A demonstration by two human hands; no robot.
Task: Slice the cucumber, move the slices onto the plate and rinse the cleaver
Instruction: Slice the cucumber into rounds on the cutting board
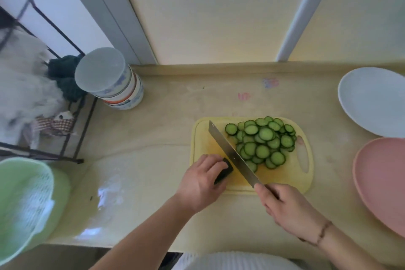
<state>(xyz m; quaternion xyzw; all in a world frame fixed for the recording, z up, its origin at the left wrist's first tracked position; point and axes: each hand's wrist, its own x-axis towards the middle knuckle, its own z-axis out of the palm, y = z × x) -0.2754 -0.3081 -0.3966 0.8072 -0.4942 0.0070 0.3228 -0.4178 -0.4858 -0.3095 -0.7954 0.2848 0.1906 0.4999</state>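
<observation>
A yellow cutting board lies on the counter. Several green cucumber slices are piled on its right half. My left hand holds the short dark cucumber stub down on the board's near left part. My right hand grips the cleaver's handle, which it hides. The steel cleaver blade runs diagonally across the board, between the stub and the slices. A white plate sits at the far right, and a pink plate lies nearer.
A stack of bowls stands at the back left beside a black wire rack with cloths. A green colander sits at the near left. The wall runs right behind the counter.
</observation>
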